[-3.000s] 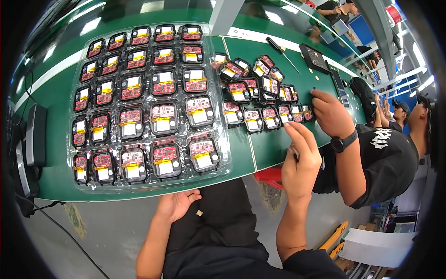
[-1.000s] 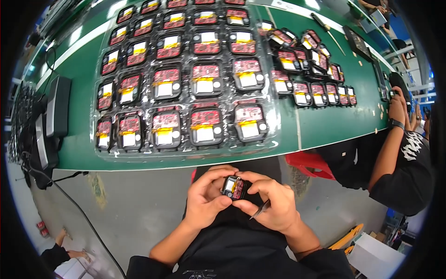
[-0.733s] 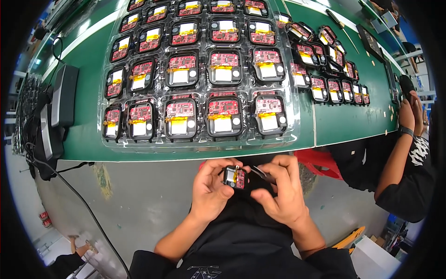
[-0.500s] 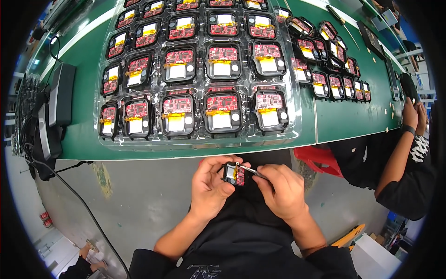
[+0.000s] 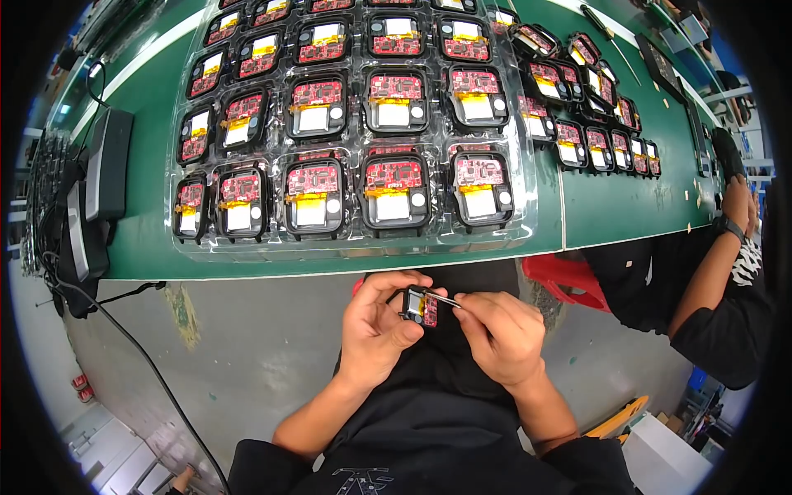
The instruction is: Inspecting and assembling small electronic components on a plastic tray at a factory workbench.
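Note:
Below the table's front edge, my left hand (image 5: 371,332) is closed around a small black watch-like housing (image 5: 415,308). It has a red circuit board, a pale rectangular part and yellow tape inside, and it is tilted. My right hand (image 5: 505,337) pinches metal tweezers (image 5: 445,299), whose tips reach the upper edge of this housing. Whether the tips grip anything is too small to tell. Beyond my hands, a clear plastic tray (image 5: 528,231) on the green table holds rows of similar housings (image 5: 393,194).
Loose housings (image 5: 571,147) lie piled right of the tray, with a screwdriver (image 5: 597,22) behind them. Black-and-grey boxes (image 5: 111,165) stand at the left, and a black cable (image 5: 157,375) hangs down. A co-worker's arm (image 5: 701,285) and a red stool (image 5: 569,286) are at the right.
The housing in my left hand has turned slightly. The tweezers have shifted slightly along its upper edge. A person at the lower left has moved mostly out of view.

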Demonstrator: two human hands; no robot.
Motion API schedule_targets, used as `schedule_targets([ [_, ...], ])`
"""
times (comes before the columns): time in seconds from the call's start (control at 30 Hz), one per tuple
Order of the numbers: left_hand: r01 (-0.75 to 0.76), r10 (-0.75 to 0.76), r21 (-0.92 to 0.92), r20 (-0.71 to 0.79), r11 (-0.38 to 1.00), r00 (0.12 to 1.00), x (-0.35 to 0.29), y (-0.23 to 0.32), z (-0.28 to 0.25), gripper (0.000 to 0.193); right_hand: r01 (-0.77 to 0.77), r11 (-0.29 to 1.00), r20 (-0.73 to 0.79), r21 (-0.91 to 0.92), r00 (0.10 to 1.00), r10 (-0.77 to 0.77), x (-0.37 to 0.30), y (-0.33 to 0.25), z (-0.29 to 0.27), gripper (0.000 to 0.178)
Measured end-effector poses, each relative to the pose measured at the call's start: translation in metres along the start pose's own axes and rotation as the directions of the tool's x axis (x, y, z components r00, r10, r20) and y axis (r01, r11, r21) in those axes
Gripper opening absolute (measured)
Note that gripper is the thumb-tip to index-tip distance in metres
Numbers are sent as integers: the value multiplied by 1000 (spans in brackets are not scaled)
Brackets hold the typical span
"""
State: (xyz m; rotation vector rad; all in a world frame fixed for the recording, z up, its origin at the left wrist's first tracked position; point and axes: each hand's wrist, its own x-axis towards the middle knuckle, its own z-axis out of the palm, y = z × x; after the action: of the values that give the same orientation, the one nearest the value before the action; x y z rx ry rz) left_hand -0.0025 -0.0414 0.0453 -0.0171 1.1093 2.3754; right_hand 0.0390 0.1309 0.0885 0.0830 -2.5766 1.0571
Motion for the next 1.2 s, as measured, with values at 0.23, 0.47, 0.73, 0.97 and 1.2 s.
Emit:
schedule_targets([
  [0.23, -4, 4, 15, -2, 1000, 1000, -2, -3, -3, 63, -12, 1000, 47, 1, 999, 12, 1, 2, -3, 18],
  [0.47, 49, -46, -47, 60, 998, 997, -4, 0, -7, 57, 7, 1000, 63, 1, 998, -7, 1, 5, -7, 19],
  [0.73, 59, -57, -29, 57, 998, 997, -6, 0, -7, 56, -25, 1000, 95, 1, 995, 25, -2, 3, -6, 18],
  [0.97, -53, 51, 32, 85, 998, 995, -2, -3, -8, 54, -4, 1000, 67, -10, 998, 5, -2, 2, -9, 17],
  [1.2, -35, 33, 19, 78, 999, 996, -5, -3, -6, 51, -9, 1000, 57, -7, 998, 9, -6, 1, -5, 17],
])
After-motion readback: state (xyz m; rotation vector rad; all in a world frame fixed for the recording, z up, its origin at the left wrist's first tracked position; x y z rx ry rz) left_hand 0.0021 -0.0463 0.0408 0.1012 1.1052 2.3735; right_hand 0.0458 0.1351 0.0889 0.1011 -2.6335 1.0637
